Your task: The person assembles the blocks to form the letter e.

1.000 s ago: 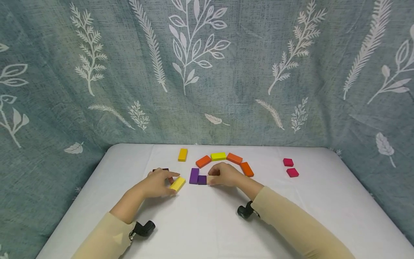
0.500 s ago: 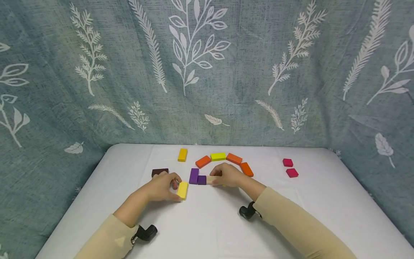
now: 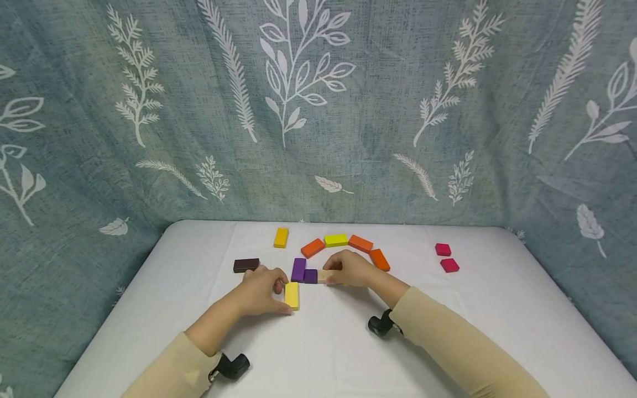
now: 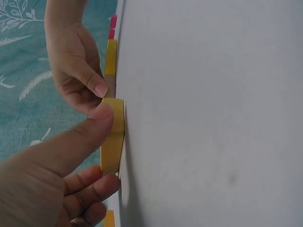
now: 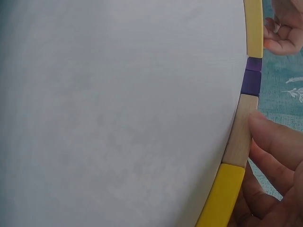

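Note:
My left hand (image 3: 262,291) pinches a yellow block (image 3: 291,297) between thumb and fingers, just in front of an upright-pointing purple block (image 3: 298,270). In the left wrist view its thumb lies on one end of that block. My right hand (image 3: 351,268) grips a plain wood block (image 3: 324,276), which adjoins a small dark purple block (image 3: 311,276). The right wrist view shows another yellow block (image 5: 222,194) touching the wood block's other end; in the head view the right hand mostly hides it.
Behind the hands, orange blocks (image 3: 312,249) and a lime-yellow block (image 3: 335,240) form an arc. A dark brown block (image 3: 246,265) and an amber block (image 3: 281,237) lie to the left. Two red pieces (image 3: 450,265) are at the right on the white table (image 3: 318,354).
My left hand has moved right with the yellow block, turning it from slanted to straight, close to the purple block. The brown block has come into fuller view. My right hand has barely shifted.

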`<state>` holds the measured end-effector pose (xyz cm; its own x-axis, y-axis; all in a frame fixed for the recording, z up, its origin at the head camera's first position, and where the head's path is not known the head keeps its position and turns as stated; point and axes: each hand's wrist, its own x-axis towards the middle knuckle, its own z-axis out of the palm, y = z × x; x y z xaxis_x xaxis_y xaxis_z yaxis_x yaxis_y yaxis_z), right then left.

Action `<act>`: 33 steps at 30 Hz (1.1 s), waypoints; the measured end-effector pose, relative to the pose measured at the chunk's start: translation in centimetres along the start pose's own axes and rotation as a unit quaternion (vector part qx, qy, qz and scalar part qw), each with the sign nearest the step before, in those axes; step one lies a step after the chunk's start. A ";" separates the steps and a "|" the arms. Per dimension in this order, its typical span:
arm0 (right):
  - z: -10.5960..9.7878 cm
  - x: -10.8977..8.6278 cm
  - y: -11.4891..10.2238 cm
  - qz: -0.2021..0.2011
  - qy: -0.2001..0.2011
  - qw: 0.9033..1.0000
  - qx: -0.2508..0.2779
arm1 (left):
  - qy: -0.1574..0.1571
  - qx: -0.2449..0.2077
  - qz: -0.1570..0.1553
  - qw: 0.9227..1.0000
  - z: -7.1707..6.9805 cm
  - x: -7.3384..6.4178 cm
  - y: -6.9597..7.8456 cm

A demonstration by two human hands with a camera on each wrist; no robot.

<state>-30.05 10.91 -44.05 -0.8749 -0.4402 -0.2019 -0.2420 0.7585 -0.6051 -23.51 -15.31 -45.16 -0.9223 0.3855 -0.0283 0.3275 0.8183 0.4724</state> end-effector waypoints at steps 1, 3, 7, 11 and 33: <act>0.0 0.0 0.0 0.001 -0.001 1.000 0.000 | 0.002 0.002 0.003 1.000 0.1 0.0 0.1; 0.1 0.0 0.0 0.001 -0.001 1.000 -0.001 | 0.007 0.011 0.008 1.000 0.3 0.1 0.1; 0.0 -0.1 0.0 -0.003 0.001 1.000 -0.002 | 0.016 0.025 0.013 0.999 0.7 0.1 0.5; 0.0 -0.1 0.1 -0.007 0.003 1.000 -0.003 | 0.020 0.033 0.013 0.999 0.8 0.2 0.7; 0.1 -0.1 0.3 -0.010 0.001 1.000 0.004 | 0.022 0.033 0.012 0.999 1.0 0.1 1.3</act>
<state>-30.02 11.13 -44.28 -0.8706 -0.4545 -0.1886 -0.2559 0.7455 -0.6154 -22.99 -13.82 -45.41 -0.9216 0.3876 0.0215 0.3612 0.8357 0.4138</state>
